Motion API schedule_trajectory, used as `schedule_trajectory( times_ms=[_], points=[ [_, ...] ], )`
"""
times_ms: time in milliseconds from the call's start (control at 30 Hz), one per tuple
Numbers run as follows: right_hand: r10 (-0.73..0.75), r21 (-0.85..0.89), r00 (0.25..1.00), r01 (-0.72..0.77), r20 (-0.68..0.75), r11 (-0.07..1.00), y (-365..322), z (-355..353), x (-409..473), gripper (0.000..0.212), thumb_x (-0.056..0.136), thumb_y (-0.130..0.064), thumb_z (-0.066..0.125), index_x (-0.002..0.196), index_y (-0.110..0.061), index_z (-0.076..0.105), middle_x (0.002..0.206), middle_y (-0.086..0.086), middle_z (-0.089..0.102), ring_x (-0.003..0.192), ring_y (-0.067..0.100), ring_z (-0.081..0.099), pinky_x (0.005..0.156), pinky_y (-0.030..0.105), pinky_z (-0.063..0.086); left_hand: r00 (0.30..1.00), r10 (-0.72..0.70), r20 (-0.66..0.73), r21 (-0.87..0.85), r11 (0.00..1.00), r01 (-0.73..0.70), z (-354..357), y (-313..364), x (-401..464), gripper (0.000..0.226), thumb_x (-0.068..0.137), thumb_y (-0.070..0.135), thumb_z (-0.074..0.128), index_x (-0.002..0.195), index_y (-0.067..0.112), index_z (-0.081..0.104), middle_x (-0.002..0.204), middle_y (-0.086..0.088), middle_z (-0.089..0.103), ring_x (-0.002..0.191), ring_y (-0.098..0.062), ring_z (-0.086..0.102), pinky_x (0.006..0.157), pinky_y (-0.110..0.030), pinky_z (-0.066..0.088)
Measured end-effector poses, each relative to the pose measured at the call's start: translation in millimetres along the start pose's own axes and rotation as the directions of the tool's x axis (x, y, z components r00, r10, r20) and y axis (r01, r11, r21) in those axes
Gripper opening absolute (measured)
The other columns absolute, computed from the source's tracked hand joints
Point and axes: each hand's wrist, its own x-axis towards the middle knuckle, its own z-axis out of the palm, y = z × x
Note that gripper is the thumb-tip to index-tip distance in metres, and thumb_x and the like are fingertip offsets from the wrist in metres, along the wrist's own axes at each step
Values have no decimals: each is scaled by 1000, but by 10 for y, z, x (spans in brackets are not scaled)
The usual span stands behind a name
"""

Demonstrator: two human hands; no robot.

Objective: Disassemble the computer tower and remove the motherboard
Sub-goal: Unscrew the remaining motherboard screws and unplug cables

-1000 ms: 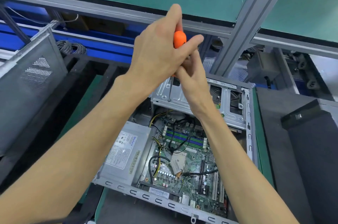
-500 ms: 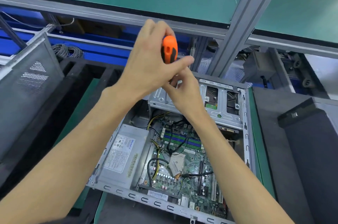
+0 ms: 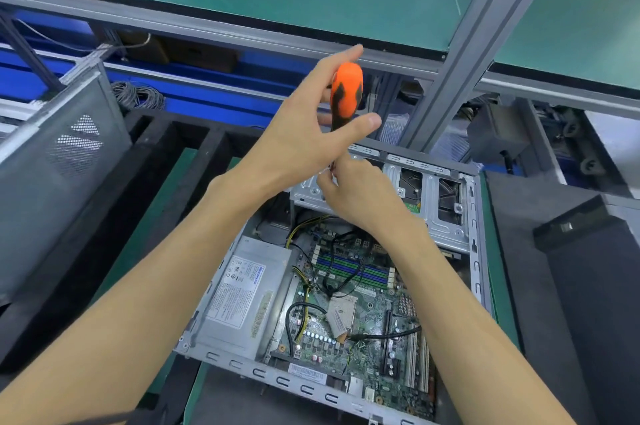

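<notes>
2 hands [image 3: 301, 144] loosely hold screwdriver [image 3: 344, 95] above motherboard [image 3: 356, 313].

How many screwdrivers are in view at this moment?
1. The orange-and-black screwdriver stands upright in the left hand, above the drive cage; the right hand is at its shaft. Others may be hidden behind the arms.

**Print present, none of it legible**

The power supply [image 3: 242, 296] carries a white rating label with a blue brand word down its right edge, too blurred to read. A barcode sticker [image 3: 307, 371] sits at the near edge of the motherboard [image 3: 363, 320]; its digits cannot be made out.
</notes>
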Motion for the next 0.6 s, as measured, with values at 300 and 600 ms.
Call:
schedule_trajectory(
  times_ms=[300,600],
  points=[
    [95,-101,985,-81,142,992,-24,-100,71,34,101,-39,42,85,-12,53,75,3,53,84,36,60,67,38,42,999,38,-19,-82,996,-40,49,45,46,59,92,32,67,143,26,39,113,8,66,102,-7,65,90,-31,54],
    [97,-14,991,-96,93,995,-21,-18,6,26,97,-38,47,97,-13,53,83,4,60,79,33,58,69,41,49,1000,13,14,-99,995,-11,58,26,18,55,91,30,68,140,21,42,112,4,66,103,-11,64,87,-32,54]
  ],
)
